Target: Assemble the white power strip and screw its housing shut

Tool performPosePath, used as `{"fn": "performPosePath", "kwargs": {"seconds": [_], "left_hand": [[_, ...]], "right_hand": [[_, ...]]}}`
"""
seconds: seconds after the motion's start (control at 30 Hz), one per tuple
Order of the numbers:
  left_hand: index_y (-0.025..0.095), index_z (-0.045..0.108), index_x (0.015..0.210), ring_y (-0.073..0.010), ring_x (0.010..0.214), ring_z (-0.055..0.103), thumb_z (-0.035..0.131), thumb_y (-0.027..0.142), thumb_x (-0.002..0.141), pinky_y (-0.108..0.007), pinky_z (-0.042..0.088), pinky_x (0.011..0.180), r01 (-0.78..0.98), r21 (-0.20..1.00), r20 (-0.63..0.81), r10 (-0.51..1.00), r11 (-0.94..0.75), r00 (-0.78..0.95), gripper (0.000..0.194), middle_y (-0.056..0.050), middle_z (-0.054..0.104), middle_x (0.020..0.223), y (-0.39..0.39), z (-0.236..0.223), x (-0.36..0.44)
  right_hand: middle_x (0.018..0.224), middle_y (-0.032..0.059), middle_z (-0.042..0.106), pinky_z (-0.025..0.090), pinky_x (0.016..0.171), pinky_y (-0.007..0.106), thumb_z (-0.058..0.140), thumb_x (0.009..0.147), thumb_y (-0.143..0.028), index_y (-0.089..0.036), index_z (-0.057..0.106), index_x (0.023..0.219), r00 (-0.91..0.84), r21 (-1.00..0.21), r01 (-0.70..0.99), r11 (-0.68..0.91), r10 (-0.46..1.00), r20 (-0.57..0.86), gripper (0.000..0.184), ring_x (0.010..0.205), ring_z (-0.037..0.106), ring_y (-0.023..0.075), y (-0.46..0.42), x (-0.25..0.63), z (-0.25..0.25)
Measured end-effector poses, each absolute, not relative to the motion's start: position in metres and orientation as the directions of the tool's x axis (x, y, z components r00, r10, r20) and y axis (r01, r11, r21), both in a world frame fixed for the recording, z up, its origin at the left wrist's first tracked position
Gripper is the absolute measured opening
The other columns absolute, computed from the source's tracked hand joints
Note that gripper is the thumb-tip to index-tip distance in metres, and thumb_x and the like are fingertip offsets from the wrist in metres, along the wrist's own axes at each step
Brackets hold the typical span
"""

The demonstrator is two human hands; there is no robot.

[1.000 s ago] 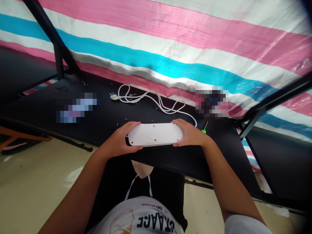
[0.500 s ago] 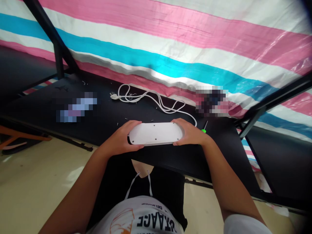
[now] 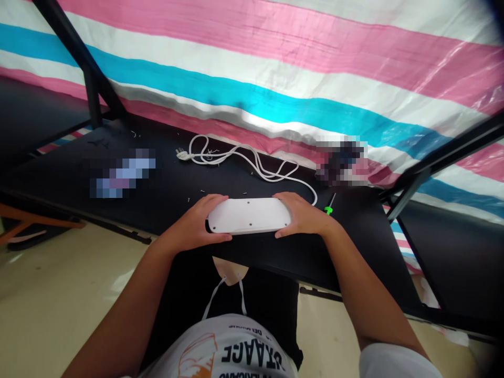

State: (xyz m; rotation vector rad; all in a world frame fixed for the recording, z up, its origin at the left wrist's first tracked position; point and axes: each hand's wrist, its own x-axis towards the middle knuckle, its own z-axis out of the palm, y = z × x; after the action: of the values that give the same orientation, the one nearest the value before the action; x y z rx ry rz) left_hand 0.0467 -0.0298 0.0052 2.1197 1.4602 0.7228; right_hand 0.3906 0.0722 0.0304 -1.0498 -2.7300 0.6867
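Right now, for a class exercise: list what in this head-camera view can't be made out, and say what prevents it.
- Underside of the white plastic casing: faces away from the head view, held between the left hand and right hand.
- Two objects on the black table, left and right: pixelated.
- Small bits: too small to identify.
- White cord's far end: seems hidden by the right hand.

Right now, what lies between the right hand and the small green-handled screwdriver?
In the head view, a white cord lies between the right hand and the screwdriver.
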Motion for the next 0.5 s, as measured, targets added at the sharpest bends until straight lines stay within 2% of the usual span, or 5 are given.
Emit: {"fn": "performPosePath", "kwargs": {"seconds": [0.23,0.3,0.37,0.43,0.5], "left_hand": [[0.025,0.041,0.158,-0.0361,0.146,0.045,0.079,0.064,0.083,-0.05,0.037,0.125,0.705,0.622,0.172,0.938,-0.34,0.3,0.093,-0.013,0.043,0.159,-0.03,0.001,0.046],[0.025,0.041,0.158,-0.0354,0.146,0.045,0.079,0.063,0.083,-0.049,0.036,0.125,0.703,0.624,0.177,0.938,-0.34,0.297,0.092,-0.012,0.043,0.159,-0.03,0.0,0.046],[0.025,0.041,0.158,-0.0349,0.146,0.044,0.079,0.063,0.083,-0.048,0.036,0.126,0.701,0.626,0.183,0.938,-0.343,0.295,0.092,-0.012,0.043,0.159,-0.03,0.001,0.046],[0.025,0.042,0.158,-0.0348,0.146,0.045,0.079,0.064,0.083,-0.048,0.036,0.125,0.701,0.626,0.183,0.938,-0.342,0.293,0.092,-0.012,0.044,0.159,-0.03,0.001,0.046],[0.025,0.043,0.157,-0.0347,0.145,0.045,0.079,0.066,0.082,-0.047,0.037,0.125,0.704,0.628,0.176,0.941,-0.333,0.288,0.093,-0.012,0.044,0.159,-0.03,0.002,0.047]], "right_hand": [[0.161,0.0164,0.043,0.03,0.126,0.058,0.093,0.065,-0.063,-0.02,0.04,0.158,-0.737,-0.472,0.605,0.641,0.675,-0.028,0.116,0.151,0.035,0.0408,0.071,0.391,0.027],[0.162,0.0144,0.043,0.032,0.126,0.055,0.079,0.082,-0.067,-0.022,0.041,0.158,-0.706,-0.542,0.607,0.581,0.707,-0.032,0.096,0.15,0.039,0.0374,0.075,0.4,0.033],[0.158,0.0108,0.05,0.037,0.123,0.05,0.058,0.1,-0.062,-0.025,0.049,0.152,-0.642,-0.606,0.601,0.521,0.766,0.022,0.064,0.145,0.048,0.0323,0.08,0.41,0.04],[0.145,0.0091,0.061,0.044,0.116,0.045,0.047,0.107,-0.054,-0.024,0.061,0.138,-0.557,-0.625,0.594,0.507,0.82,0.135,0.045,0.133,0.058,0.029,0.087,0.417,0.041],[0.128,0.0099,0.069,0.049,0.106,0.041,0.042,0.11,-0.046,-0.021,0.067,0.122,-0.52,-0.57,0.615,0.545,0.824,0.226,0.038,0.118,0.064,0.0276,0.091,0.416,0.036]]}}
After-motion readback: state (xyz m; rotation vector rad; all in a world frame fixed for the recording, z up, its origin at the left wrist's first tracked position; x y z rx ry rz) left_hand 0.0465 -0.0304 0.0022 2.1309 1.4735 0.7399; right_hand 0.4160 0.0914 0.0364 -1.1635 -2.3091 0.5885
